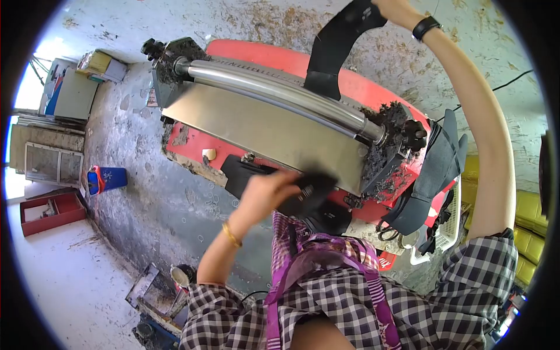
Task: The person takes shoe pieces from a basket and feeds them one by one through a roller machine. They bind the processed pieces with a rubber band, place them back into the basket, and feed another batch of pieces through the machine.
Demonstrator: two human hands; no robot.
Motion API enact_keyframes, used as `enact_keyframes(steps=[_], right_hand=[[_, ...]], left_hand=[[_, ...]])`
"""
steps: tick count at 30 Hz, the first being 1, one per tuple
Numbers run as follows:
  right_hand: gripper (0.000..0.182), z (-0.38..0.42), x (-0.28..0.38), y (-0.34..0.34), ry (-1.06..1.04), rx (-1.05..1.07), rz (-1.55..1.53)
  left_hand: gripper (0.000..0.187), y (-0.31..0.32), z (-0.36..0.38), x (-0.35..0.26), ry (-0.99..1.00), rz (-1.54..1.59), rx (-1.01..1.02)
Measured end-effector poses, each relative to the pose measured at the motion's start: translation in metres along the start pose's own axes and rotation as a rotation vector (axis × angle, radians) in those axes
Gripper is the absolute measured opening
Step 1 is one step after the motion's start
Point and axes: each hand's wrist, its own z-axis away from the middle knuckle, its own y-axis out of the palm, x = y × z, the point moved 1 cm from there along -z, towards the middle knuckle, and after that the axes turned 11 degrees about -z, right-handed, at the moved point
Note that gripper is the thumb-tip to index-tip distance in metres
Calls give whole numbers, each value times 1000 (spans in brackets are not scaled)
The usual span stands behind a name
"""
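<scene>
My right hand (398, 13), raised at the top, grips the end of a curved black leather-like piece (329, 49). The piece's lower end lies at the back of the machine, behind its steel roller (280, 96). My left hand (265, 195) is at the machine's front edge, its fingers closed on another black leather-like piece (309, 192). That piece is smeared by motion. Beneath and beside it lie more black pieces (236, 175). Between roller and left hand slopes a smooth metal plate (262, 125).
The red machine body (373, 87) has dark scraps (382, 154) heaped at its right end. Black pieces (434, 166) hang over its right side, above a white basket (449, 230). A blue bin (111, 179) and a red box (52, 213) stand left. Yellow packages (531, 213) are stacked right.
</scene>
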Motion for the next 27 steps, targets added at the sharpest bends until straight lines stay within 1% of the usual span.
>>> enact_keyframes(steps=[1,2,3,4,5,6,8,9,11,12,13,14,15,16,18,19,20,21,22,23,24,26,27], right_hand=[[46,0,-13,26,-168,3,-33],[12,6,7,47,-315,19,-150],[13,18,26,62,-248,307,-331],[11,23,38,87,-416,439,-401],[12,34,61,97,-333,633,-496],[17,40,79,100,-264,786,-560],[24,41,80,131,-236,723,-595],[26,42,82,131,-151,709,-548],[32,39,81,120,15,669,-450],[40,37,72,107,-12,415,-491],[31,36,71,96,38,388,-485],[30,33,63,91,-7,305,-442],[29,29,51,86,-48,223,-395],[30,27,44,78,-90,139,-343],[29,22,44,51,18,119,-281],[31,18,44,39,66,107,-253],[30,14,41,32,64,50,-244],[29,13,34,25,62,-6,-237],[27,12,26,19,60,-63,-233],[28,7,14,13,59,-40,-267],[27,6,10,5,55,-64,-266],[27,1,2,-10,49,-111,-271],[27,-3,-7,-16,80,-83,-248]], left_hand=[[34,-13,-13,1,-156,85,-21],[37,-31,-28,-3,-489,182,222],[35,-34,-42,-2,-518,153,227],[35,-29,-59,6,-431,130,141],[34,-21,-75,18,-348,108,58],[34,-18,-82,22,-261,85,-24],[27,-28,-80,11,-325,82,-175],[24,-37,-77,3,-361,77,-247],[16,-54,-42,-17,-190,81,-215],[10,-13,-11,-29,-365,542,570],[8,25,-1,-30,-216,522,679],[12,86,17,-10,250,163,435],[21,133,26,-2,211,-205,296],[25,149,18,-1,295,-241,105],[27,179,13,11,406,-371,148],[27,188,14,19,429,-332,201],[28,195,15,27,452,-297,251],[29,194,13,27,475,-262,303],[28,189,12,28,520,-233,190],[28,174,13,24,562,-202,80],[27,157,14,20,602,-172,-30],[22,111,19,5,659,-196,93],[21,81,20,-7,588,-139,36]])
